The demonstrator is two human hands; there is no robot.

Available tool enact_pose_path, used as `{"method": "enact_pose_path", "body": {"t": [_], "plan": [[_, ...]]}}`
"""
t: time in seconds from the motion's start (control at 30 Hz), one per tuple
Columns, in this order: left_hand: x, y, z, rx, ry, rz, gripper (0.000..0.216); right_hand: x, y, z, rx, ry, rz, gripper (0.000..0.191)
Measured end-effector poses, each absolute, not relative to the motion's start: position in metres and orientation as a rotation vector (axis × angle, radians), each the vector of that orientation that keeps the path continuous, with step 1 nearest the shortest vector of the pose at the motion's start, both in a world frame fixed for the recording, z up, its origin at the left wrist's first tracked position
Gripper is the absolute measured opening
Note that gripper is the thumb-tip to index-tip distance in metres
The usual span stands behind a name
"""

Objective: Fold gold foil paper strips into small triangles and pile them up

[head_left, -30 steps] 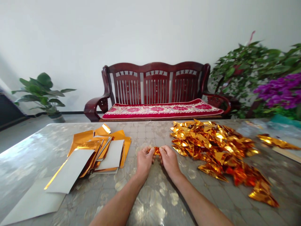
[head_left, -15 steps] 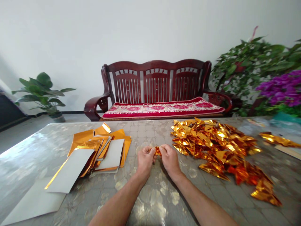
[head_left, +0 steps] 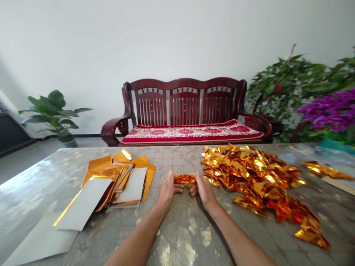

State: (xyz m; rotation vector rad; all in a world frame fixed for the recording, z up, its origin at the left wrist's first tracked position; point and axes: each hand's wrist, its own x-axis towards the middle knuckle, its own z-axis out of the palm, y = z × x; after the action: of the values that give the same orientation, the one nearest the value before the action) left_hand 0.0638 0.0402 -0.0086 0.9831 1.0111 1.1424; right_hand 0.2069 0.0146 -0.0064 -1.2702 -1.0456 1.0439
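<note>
Between my two hands a small folded gold foil paper piece is held level above the table, one end at each hand. My left hand grips its left end, thumb up and fingers curled beneath. At the right end, my right hand grips it with the fingers curled under. A heap of folded gold foil pieces lies just right of my right hand. Left of my left hand are loose stacked sheets, gold on one side and pale grey on the other.
The table has a patterned, glossy cover. Beyond it stands a dark red wooden bench with a red floral cushion. A potted plant is at far left; purple flowers and clear plastic are at right.
My hands have moved slightly apart, and their fingers have shifted to the ends of the foil piece, so more of it shows. The whole view has shifted slightly downward in frame.
</note>
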Motion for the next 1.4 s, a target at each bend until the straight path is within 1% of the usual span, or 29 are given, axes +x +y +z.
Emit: {"method": "enact_pose_path", "body": {"t": [0.13,0.3,0.37,0.6,0.83,1.0,1.2,1.4], "plan": [[0.063,0.038,-0.006,1.038,0.998,1.126,0.071,0.208,0.014,-0.007,-1.259,-1.041,1.061,0.066],[0.063,0.037,-0.005,1.160,1.048,1.168,0.051,0.207,0.015,-0.008,-1.239,-1.066,1.090,0.055],[0.064,0.039,-0.008,1.176,1.060,1.178,0.046,0.206,0.015,-0.008,-1.236,-1.082,1.082,0.049],[0.069,0.044,-0.026,1.147,1.052,1.191,0.041,0.199,0.015,-0.010,-1.296,-1.080,0.981,0.043],[0.070,0.043,-0.026,1.127,1.101,1.218,0.034,0.195,0.014,-0.008,-1.333,-1.083,0.929,0.037],[0.075,0.039,-0.021,1.094,1.132,1.260,0.032,0.192,0.014,-0.008,-1.341,-1.110,0.874,0.036],[0.080,0.034,-0.016,1.042,1.106,1.299,0.037,0.190,0.015,-0.002,-1.336,-1.165,0.682,0.031],[0.084,0.031,-0.016,1.010,1.093,1.346,0.039,0.187,0.013,0.000,-1.346,-1.171,0.599,0.030]]}}
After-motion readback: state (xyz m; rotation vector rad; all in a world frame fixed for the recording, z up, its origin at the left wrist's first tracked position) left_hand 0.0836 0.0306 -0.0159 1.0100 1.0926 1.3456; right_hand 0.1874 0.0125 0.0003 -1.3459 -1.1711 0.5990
